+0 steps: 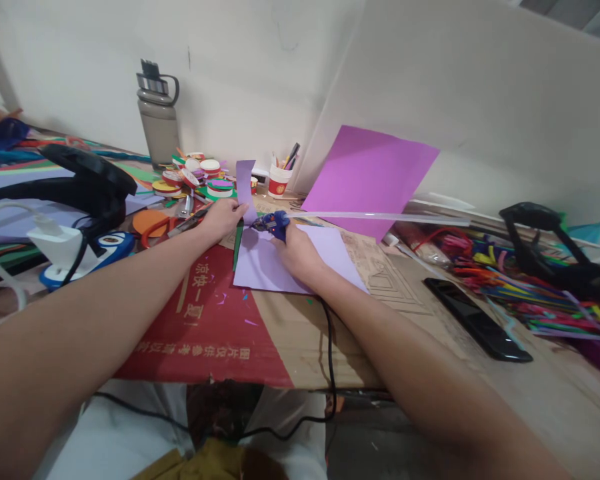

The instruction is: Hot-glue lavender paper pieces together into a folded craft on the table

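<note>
My right hand [296,252] is wrapped round a blue glue gun [276,225], with a long clear glue stick [380,217] reaching out to the right from its back end. The gun's nozzle points left, close to the lower part of a purple paper strip [245,183]. My left hand [227,219] pinches that strip at its edge, and the strip stands upright. Beneath the gun and my right hand lies a light purple sheet [270,267]. A dark green edge shows at the sheet's left side.
Printed cardboard [280,333] covers the work area. A grey bottle [159,120], ribbon rolls [211,168] and a pen cup [280,180] stand behind. A magenta sheet [370,177] leans on the wall. A black phone [475,320] lies right; a white plug [57,247] sits left.
</note>
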The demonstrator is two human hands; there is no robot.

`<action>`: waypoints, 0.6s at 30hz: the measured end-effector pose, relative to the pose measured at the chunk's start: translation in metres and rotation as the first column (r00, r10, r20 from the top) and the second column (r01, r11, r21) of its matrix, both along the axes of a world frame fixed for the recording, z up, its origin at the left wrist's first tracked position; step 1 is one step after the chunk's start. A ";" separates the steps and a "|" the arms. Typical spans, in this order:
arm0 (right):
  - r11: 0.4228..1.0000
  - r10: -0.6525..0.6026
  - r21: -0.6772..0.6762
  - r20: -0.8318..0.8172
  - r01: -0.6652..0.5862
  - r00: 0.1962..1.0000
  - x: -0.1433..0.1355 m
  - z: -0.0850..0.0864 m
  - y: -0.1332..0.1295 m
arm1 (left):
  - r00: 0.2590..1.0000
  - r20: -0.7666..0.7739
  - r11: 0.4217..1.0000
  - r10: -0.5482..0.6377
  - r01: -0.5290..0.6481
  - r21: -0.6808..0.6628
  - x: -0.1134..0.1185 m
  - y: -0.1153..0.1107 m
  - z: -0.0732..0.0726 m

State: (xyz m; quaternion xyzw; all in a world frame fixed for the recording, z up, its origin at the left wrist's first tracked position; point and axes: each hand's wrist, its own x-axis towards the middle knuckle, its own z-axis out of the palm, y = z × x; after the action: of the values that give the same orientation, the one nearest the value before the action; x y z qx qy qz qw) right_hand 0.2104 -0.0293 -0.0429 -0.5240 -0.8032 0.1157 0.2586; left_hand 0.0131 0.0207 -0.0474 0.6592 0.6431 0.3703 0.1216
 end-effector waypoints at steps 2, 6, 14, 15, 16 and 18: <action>1.000 -0.023 -0.001 0.010 0.023 1.000 0.001 0.000 0.000 | 1.000 -0.018 1.000 0.010 -0.010 -0.016 0.001 -0.002 0.002; 0.999 -0.050 -0.006 0.028 0.050 0.998 0.001 0.000 0.000 | 1.000 0.016 1.000 -0.001 0.001 0.024 0.002 -0.005 0.004; 1.000 0.011 0.016 0.051 -0.012 0.999 -0.005 -0.001 -0.001 | 0.997 0.078 0.997 -0.020 0.014 0.075 0.002 -0.006 0.002; 0.999 0.023 0.025 0.061 -0.025 0.998 -0.006 -0.001 -0.001 | 0.998 0.059 0.997 -0.021 0.016 0.071 0.002 -0.006 0.003; 0.999 0.034 0.034 0.069 -0.037 0.997 -0.008 -0.001 -0.002 | 0.999 0.046 0.997 -0.021 0.018 0.069 0.002 -0.006 0.004; 0.997 0.050 0.048 0.081 -0.054 0.995 -0.009 -0.002 -0.001 | 0.999 0.042 0.997 -0.027 0.024 0.074 0.002 -0.007 0.004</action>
State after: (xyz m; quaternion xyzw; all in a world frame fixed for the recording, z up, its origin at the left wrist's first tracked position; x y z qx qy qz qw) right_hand 0.2011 -0.0306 -0.0445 -0.5004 -0.8290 0.0814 0.2362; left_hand 0.0154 0.0139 -0.0433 0.6632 0.6179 0.4062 0.1155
